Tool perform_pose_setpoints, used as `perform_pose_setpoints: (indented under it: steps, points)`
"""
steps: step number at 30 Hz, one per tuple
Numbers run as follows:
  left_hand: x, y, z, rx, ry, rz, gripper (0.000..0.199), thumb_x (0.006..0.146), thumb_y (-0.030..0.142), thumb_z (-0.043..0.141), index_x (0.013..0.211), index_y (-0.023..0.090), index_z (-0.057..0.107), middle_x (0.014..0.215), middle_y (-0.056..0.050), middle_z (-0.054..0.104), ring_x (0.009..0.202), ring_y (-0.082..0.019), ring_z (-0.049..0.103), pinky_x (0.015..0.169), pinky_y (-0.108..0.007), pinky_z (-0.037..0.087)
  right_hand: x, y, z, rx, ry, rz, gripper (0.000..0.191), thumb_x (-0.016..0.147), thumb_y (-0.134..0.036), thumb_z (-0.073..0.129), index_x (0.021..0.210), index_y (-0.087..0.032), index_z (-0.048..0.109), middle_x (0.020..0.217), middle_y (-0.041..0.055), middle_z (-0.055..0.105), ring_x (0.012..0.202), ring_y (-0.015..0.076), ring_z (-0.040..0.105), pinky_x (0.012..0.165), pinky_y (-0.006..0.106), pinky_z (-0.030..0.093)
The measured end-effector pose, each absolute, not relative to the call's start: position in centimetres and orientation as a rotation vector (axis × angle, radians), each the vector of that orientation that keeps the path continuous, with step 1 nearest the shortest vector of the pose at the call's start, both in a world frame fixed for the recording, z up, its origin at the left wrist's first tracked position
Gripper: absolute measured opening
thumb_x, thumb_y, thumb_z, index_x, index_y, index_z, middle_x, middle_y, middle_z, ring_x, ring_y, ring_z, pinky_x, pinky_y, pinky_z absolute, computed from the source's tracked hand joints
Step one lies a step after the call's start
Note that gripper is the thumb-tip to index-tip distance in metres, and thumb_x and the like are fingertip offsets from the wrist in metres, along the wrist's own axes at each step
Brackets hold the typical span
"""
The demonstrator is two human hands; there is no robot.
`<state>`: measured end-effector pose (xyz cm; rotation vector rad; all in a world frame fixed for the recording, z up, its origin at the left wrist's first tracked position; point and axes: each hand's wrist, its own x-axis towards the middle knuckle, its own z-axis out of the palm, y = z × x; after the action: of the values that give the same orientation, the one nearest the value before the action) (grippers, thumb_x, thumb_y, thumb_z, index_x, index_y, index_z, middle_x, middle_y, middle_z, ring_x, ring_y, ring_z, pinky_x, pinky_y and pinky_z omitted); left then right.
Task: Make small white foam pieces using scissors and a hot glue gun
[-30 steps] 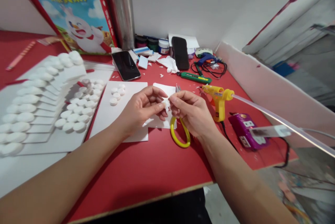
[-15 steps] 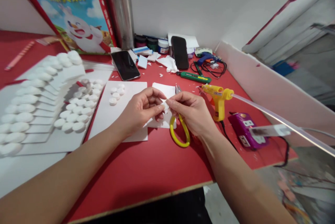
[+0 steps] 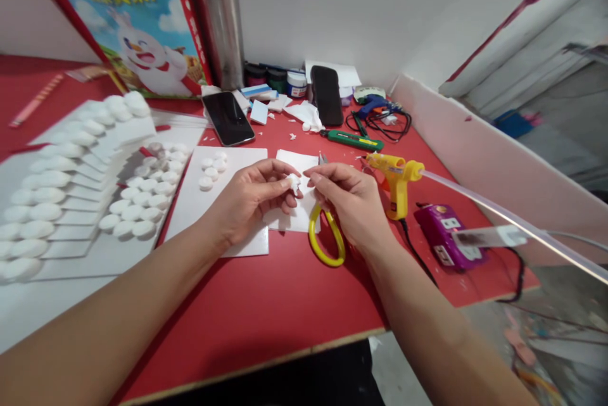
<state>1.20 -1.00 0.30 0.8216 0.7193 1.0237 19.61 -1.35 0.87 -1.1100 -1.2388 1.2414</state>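
My left hand (image 3: 254,200) pinches a small white piece (image 3: 295,184) with a ragged edge between thumb and fingers. Just to its right, my right hand (image 3: 351,203) has thumb and forefinger drawn close together; whatever may be between them is too small to make out. Under my right hand lie scissors with a yellow handle (image 3: 327,260), their blades partly covered. White sheets (image 3: 287,222) lie beneath the fingers. Left of my left hand, a white board (image 3: 190,216) carries several small white rounded pieces (image 3: 209,173).
Rows of white oval pieces (image 3: 137,209) on cards fill the left. A yellow glue gun (image 3: 396,178) with a long clear stick and a purple box (image 3: 449,238) stand right. Behind are two phones (image 3: 228,118), a green pen-like tool (image 3: 354,140) and a steel bottle (image 3: 218,26).
My right fingers have drawn slightly away to the right from the white piece, which stays in my left hand and now shows its ragged edge.
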Motion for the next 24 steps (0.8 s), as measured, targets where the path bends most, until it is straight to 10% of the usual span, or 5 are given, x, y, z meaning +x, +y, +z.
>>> perform_pose_setpoints:
  steps: [24]
  points:
    - [1.68, -1.67, 0.79, 1.108, 0.928, 1.050, 0.015, 0.086, 0.023, 0.075, 0.097, 0.014, 0.069, 0.075, -0.001, 0.071, 0.065, -0.013, 0.069, 0.065, -0.024, 0.059, 19.14, -1.77, 0.29, -1.259, -1.616, 0.770, 0.016, 0.085, -0.026, 0.072, 0.074, -0.019, 0.064, 0.064, -0.0024, 0.062, 0.055, 0.0100, 0.051, 0.051, 0.025, 0.038]
